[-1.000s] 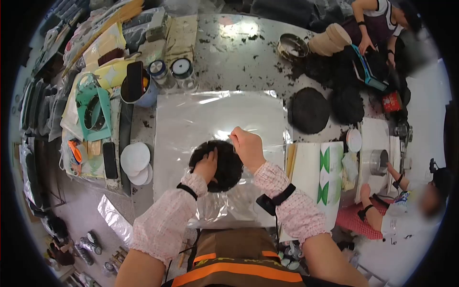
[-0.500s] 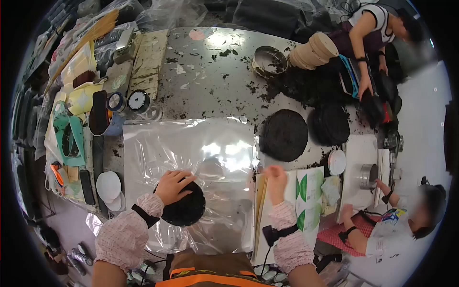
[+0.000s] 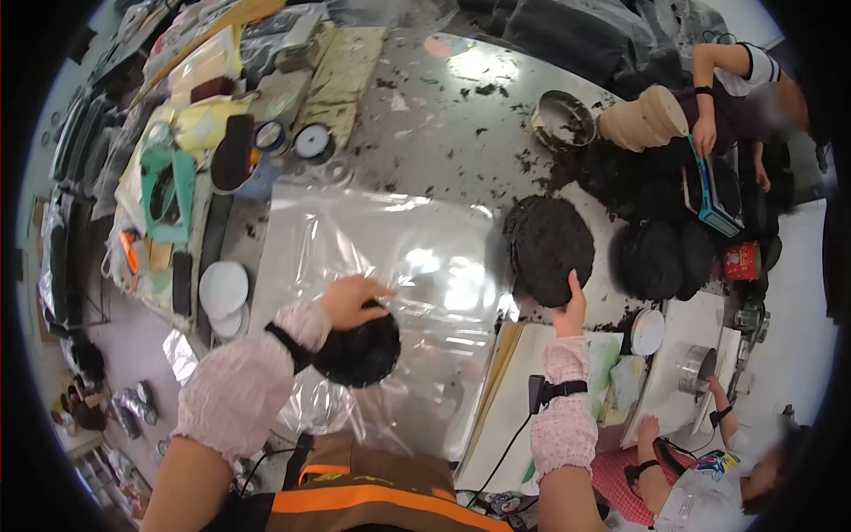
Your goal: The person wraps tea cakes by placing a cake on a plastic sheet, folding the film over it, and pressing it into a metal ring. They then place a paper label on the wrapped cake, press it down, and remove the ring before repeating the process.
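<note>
My left hand (image 3: 351,301) rests on top of a dark round cake (image 3: 359,352) that lies on a large clear plastic sheet (image 3: 390,257). My right hand (image 3: 572,312) grips the near edge of a second dark round cake (image 3: 550,248), which is tipped up off the grey table (image 3: 443,115) just right of the sheet. Both my forearms wear pink patterned sleeves, and a black strap sits on my right wrist.
More dark cakes (image 3: 660,260) lie to the right. A metal ring (image 3: 565,117) and stacked round boards (image 3: 645,117) stand at the back. Another person (image 3: 736,97) works at the far right, one more (image 3: 709,470) at the lower right. White discs (image 3: 222,291), tape rolls (image 3: 312,142), tools clutter the left.
My right hand has left the plastic sheet, reached right and taken hold of the second dark cake, lifting its edge. My left hand stays on the first cake.
</note>
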Tool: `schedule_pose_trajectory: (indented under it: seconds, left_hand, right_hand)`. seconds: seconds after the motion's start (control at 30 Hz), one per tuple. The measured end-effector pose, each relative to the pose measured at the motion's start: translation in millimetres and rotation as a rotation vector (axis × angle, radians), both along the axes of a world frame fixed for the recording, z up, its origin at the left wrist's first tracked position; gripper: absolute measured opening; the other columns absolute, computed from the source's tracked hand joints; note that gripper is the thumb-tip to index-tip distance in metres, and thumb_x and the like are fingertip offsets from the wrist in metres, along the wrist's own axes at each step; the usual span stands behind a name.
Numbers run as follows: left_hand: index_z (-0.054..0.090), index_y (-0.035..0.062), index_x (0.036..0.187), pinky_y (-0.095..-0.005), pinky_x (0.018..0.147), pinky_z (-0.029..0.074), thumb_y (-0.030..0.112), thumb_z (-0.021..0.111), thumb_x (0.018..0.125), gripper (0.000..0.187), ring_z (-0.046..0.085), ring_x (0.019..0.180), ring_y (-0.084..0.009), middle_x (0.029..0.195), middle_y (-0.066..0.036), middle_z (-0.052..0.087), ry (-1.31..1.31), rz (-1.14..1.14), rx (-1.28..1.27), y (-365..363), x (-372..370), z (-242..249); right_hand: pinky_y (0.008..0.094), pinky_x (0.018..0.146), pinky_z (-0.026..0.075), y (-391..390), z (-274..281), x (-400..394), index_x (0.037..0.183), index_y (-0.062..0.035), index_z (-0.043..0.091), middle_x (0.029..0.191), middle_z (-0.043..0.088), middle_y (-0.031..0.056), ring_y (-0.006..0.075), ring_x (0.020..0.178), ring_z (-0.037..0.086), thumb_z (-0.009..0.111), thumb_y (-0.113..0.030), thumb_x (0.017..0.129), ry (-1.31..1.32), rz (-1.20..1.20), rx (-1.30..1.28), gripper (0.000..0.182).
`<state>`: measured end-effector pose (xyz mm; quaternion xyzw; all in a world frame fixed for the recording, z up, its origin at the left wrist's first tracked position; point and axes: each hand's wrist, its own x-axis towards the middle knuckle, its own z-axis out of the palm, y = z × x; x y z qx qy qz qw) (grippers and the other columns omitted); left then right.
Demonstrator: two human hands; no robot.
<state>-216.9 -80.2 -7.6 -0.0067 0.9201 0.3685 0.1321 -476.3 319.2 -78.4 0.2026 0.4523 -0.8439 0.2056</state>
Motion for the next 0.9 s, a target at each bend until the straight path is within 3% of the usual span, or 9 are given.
schedule_pose_trajectory:
  seconds: [0.07,0.23,0.47,0.57,0.67,0.73,0.8,0.87,0.9]
  left_hand:
    - [0.063,0.0125,0.131,-0.0400,0.099,0.045,0.036,0.065,0.092,0.046,0.060,0.118,-0.0244,0.128,-0.011,0.065,-0.377,0.203,0.384,-13.5,-13.7,6.3]
    - [0.038,0.0063,0.150,-0.0371,0.113,0.035,0.049,0.039,0.104,0.063,0.045,0.135,-0.0234,0.147,-0.013,0.047,-0.148,0.589,1.680,-29.0,39.7,37.0]
    - [0.047,0.0035,0.143,-0.0335,0.113,0.032,0.028,0.048,0.103,0.047,0.044,0.133,-0.0196,0.144,-0.010,0.049,0.046,0.747,0.949,-22.7,149.2,15.8]
    - [0.049,0.0033,0.140,-0.0323,0.111,0.033,0.029,0.048,0.103,0.045,0.045,0.131,-0.0189,0.142,-0.009,0.049,0.126,0.822,1.061,-15.1,155.9,4.6]
    - [0.052,0.0035,0.133,-0.0315,0.107,0.037,0.029,0.050,0.102,0.040,0.049,0.125,-0.0184,0.140,-0.010,0.050,0.181,0.867,1.082,-8.8,154.3,-4.6]
    - [0.055,0.0035,0.125,-0.0312,0.102,0.041,0.027,0.055,0.100,0.035,0.053,0.119,-0.0181,0.138,-0.010,0.051,0.217,0.849,0.751,-5.3,156.4,8.5]
    - [0.057,0.0021,0.107,-0.0324,0.085,0.048,0.019,0.070,0.090,0.027,0.060,0.100,-0.0183,0.112,-0.009,0.063,0.178,0.875,0.453,0.3,159.3,-8.6]
    - [0.059,0.0016,0.106,-0.0352,0.081,0.049,0.022,0.069,0.091,0.027,0.063,0.094,-0.0242,0.099,-0.012,0.065,0.164,1.005,0.681,3.2,153.2,-2.9]
    - [0.059,0.0021,0.107,-0.0363,0.083,0.048,0.021,0.069,0.091,0.027,0.062,0.095,-0.0265,0.100,-0.012,0.064,0.118,0.994,0.465,4.1,146.9,-1.4]
  right_hand:
    - [0.0388,0.102,0.048,-25.0,65.2,46.5,0.132,0.0013,0.053,0.128,0.062,0.0127,0.0243,0.116,0.061,0.067,-0.016,0.093,0.043,0.168,-0.050,0.046]
    - [0.0369,0.099,0.048,-119.8,168.4,169.0,0.136,0.0015,0.052,0.129,0.062,0.0124,0.0242,0.116,0.061,0.068,-0.017,0.091,0.238,0.711,0.171,0.051]
    - [0.0417,0.095,0.047,-193.4,101.2,265.4,0.117,0.0024,0.059,0.110,0.063,0.0190,0.0358,0.105,0.060,0.075,-0.022,0.083,0.885,0.638,0.848,0.044]
    - [0.0416,0.089,0.050,-196.4,107.7,265.8,0.111,0.0019,0.060,0.102,0.064,0.0174,0.0349,0.097,0.062,0.077,-0.021,0.081,1.231,0.383,0.907,0.041]
    - [0.0382,0.085,0.051,-185.7,89.3,264.5,0.110,0.0018,0.061,0.098,0.066,0.0126,0.0282,0.091,0.064,0.077,-0.020,0.083,0.912,0.441,0.739,0.039]
    - [0.0319,0.079,0.052,-181.7,49.0,254.1,0.110,0.0016,0.063,0.100,0.067,0.0083,0.0180,0.089,0.063,0.070,-0.019,0.091,0.287,0.303,0.271,0.028]
    - [0.0304,0.075,0.054,-177.4,46.9,238.9,0.123,0.0031,0.058,0.102,0.066,0.0130,0.0190,0.087,0.062,0.062,-0.021,0.096,-0.222,0.214,-0.267,0.036]
    - [0.0314,0.073,0.055,-158.4,-3.6,234.6,0.136,0.0037,0.047,0.107,0.064,0.0163,0.0214,0.084,0.061,0.056,-0.023,0.098,-0.559,0.094,-1.258,0.047]
    - [0.0313,0.072,0.054,-155.7,-4.9,235.6,0.141,0.0044,0.041,0.109,0.062,0.0175,0.0235,0.083,0.061,0.056,-0.021,0.098,-0.574,0.040,-1.282,0.053]
